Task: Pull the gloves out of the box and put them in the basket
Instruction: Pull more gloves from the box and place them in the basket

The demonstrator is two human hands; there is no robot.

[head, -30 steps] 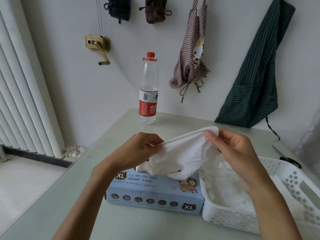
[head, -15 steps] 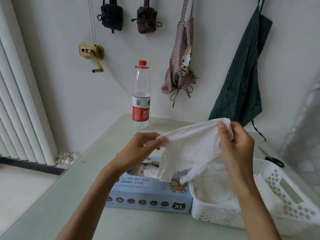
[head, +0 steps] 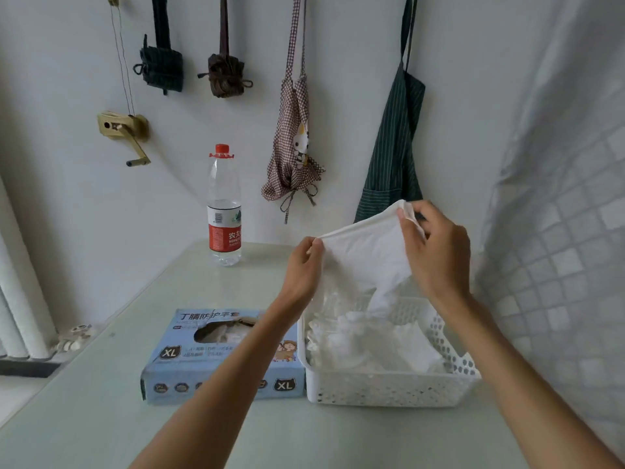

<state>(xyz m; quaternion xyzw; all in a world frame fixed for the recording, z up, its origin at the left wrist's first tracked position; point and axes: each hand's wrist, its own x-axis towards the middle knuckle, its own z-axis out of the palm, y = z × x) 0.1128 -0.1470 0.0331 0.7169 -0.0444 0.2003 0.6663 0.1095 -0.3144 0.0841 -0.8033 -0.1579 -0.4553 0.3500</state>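
Above basket (head: 382, 389), white glove (head: 365, 262) hangs stretched, crumpled.

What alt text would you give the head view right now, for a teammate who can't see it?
Two hands, left and right, hold a white glove stretched over a white basket already piled with gloves. A blue glove box sits left of the basket, touching it, on a pale table; a water bottle stands by the wall.

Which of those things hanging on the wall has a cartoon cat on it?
The brown-and-white checked apron, hanging between the small brown bundle and the long dark green striped apron; neither of those shows any picture.
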